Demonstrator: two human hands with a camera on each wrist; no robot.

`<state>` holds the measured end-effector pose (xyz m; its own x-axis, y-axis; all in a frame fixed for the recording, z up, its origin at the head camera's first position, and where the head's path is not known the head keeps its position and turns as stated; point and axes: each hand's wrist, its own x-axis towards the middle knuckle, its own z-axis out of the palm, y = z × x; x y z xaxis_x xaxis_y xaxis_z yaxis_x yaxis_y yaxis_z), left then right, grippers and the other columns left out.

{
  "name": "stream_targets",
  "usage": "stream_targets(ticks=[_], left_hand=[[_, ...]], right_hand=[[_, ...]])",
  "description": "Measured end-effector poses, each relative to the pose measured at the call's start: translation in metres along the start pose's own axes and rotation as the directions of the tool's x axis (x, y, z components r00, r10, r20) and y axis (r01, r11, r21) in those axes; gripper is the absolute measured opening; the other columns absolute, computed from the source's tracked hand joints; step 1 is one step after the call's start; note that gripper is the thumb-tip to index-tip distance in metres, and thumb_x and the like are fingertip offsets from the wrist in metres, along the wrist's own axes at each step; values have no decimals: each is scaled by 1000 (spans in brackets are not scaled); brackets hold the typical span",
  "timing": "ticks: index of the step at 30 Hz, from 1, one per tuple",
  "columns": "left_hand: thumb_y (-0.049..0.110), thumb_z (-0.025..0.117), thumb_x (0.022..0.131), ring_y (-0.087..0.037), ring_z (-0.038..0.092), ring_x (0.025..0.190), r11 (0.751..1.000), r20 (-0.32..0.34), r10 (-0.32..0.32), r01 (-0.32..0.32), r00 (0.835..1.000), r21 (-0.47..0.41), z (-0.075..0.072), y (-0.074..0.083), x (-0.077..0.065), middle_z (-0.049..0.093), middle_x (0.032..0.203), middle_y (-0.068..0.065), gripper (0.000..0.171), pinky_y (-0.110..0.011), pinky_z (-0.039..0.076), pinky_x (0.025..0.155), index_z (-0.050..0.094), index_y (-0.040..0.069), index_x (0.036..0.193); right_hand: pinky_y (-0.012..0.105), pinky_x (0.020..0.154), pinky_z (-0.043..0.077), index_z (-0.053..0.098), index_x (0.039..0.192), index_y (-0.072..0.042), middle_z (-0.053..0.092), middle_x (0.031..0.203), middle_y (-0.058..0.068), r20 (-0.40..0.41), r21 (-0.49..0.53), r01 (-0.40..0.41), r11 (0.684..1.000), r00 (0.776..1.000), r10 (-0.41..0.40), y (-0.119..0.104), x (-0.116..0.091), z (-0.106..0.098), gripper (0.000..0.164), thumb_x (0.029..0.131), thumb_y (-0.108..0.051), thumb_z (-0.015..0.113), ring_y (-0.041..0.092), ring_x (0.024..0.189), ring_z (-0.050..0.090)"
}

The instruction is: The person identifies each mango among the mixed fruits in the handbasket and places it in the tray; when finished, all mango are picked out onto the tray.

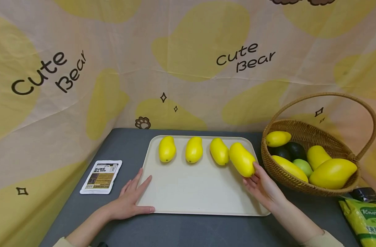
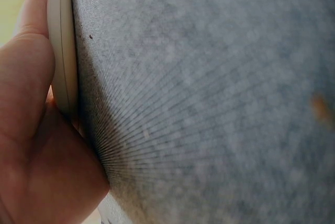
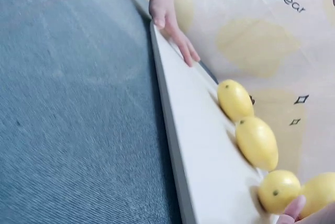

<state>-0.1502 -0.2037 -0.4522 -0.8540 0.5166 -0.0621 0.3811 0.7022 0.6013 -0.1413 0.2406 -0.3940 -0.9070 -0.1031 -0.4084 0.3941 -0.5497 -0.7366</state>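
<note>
My right hand (image 1: 263,188) holds a yellow mango (image 1: 241,159) by its lower right end, over the right side of a cream tray (image 1: 200,192). Three more mangoes stand in a row along the tray's far side: the left one (image 1: 167,149), the middle one (image 1: 194,150) and the right one (image 1: 219,151), close beside the held mango. At the tray's near left corner rests my left hand (image 1: 126,202), fingers spread and thumb along the near edge. In the left wrist view, the left hand (image 2: 31,114) lies against the tray's rim (image 2: 60,51).
A wicker basket (image 1: 311,133) at the right holds more mangoes, a green fruit (image 1: 302,168) and dark fruits (image 1: 295,151). A white printed packet (image 1: 101,176) lies left of the tray. A green-yellow bag (image 1: 365,219) sits at the near right. Printed cloth (image 1: 188,79) hangs behind the table.
</note>
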Motion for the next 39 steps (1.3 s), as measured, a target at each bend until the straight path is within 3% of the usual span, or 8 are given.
stream_targets(ticks=[10, 16, 23, 28, 39], left_hand=[[59, 70, 81, -47, 7, 141, 1000, 3, -3, 3, 1000, 6, 1, -3, 0, -10, 159, -24, 101, -66, 0, 105, 24, 7, 155], [58, 70, 81, -48, 8, 141, 1000, 2, 0, 0, 1000, -4, 0, -2, 1, -9, 159, -25, 101, -66, 0, 105, 25, 6, 154], [59, 69, 81, -47, 9, 141, 1000, 3, 0, 0, 1000, 1, 1, -2, 1, -9, 159, -24, 101, -66, 0, 105, 25, 6, 154], [59, 69, 81, -47, 8, 141, 1000, 2, -3, 3, 1000, 6, 1, -4, 1, -10, 159, -24, 101, -66, 0, 105, 24, 7, 155], [59, 69, 81, -46, 7, 142, 1000, 12, -7, 7, 1000, -1, 1, -5, 1, -10, 159, -23, 101, -66, -1, 105, 23, 8, 155]], right_hand=[[15, 84, 48, 37, 122, -18, 47, 106, 1, -97, 4, 6, 1000, 995, -5, -2, 32, -1, 35, 99, -40, 52, 11, 88, 59], [16, 83, 49, 39, 119, -13, 49, 99, 3, -152, -53, 5, 999, 988, -13, -3, 42, -2, 36, 99, -41, 51, 10, 81, 59], [15, 64, 43, 42, 115, -6, 52, 85, 1, -195, -201, 32, 979, 978, -71, -4, 48, 1, 42, 100, -45, 48, 7, 67, 47], [14, 57, 42, 43, 111, -5, 55, 78, 2, -188, -212, 33, 977, 979, -74, -7, 53, 0, 41, 101, -45, 47, 6, 59, 47], [16, 68, 52, 45, 112, -5, 59, 76, 4, -223, -192, -4, 981, 974, -39, -8, 57, -1, 44, 98, -46, 51, 10, 65, 64]])
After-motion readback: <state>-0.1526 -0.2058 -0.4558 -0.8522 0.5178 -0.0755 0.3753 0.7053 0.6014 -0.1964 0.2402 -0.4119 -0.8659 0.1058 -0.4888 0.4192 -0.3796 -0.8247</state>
